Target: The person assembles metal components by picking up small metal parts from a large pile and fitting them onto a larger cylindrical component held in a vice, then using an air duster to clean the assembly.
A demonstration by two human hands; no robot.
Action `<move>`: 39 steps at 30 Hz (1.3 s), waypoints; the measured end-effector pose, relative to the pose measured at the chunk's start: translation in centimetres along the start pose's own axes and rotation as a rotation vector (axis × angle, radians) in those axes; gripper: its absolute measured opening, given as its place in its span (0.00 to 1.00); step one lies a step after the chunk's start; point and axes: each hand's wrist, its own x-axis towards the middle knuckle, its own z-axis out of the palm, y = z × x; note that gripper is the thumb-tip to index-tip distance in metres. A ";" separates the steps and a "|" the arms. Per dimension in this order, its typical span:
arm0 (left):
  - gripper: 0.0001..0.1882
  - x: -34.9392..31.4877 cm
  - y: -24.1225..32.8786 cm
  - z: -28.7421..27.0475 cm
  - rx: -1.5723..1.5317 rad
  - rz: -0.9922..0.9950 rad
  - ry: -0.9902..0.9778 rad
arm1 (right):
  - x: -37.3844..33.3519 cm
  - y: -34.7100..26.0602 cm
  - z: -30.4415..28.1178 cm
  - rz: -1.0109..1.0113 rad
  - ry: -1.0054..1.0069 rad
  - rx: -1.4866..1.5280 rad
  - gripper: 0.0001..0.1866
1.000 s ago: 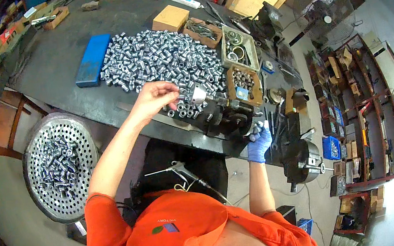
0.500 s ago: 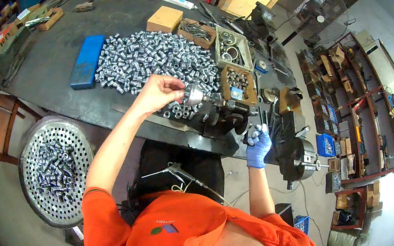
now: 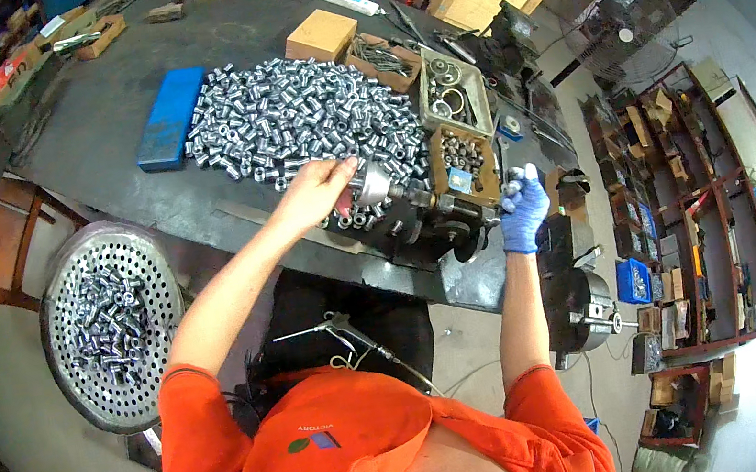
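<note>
My bare left hand (image 3: pixel 319 193) is closed at the front of a silver round chuck (image 3: pixel 374 181) on a dark bench fixture (image 3: pixel 454 225). Its fingers hide whatever they pinch there. My right hand (image 3: pixel 525 209), in a blue glove, is at the fixture's right end with fingers curled and thumb pointing up; what lies inside its grip is hidden. Behind the chuck spreads a large heap of short shiny metal sleeves (image 3: pixel 298 112). A few loose sleeves (image 3: pixel 358 218) lie on the near side of the chuck.
A perforated metal stool (image 3: pixel 68 366) at left bears more sleeves. Around the heap are a blue block (image 3: pixel 171 118), a yellowish box (image 3: pixel 321 34), a ring tray (image 3: pixel 480 91) and a parts carton (image 3: pixel 437 165). An air gun (image 3: pixel 343 328) lies near my lap; a large chuck (image 3: pixel 582 309) stands at right.
My right hand has risen away from me and a little rightward, beside the fixture's end. My left hand has shifted slightly toward me, still at the chuck.
</note>
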 end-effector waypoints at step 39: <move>0.24 -0.2 0.7 1.3 0.139 -0.091 0.102 | -2.9 5.5 -1.1 0.137 0.315 -0.247 0.13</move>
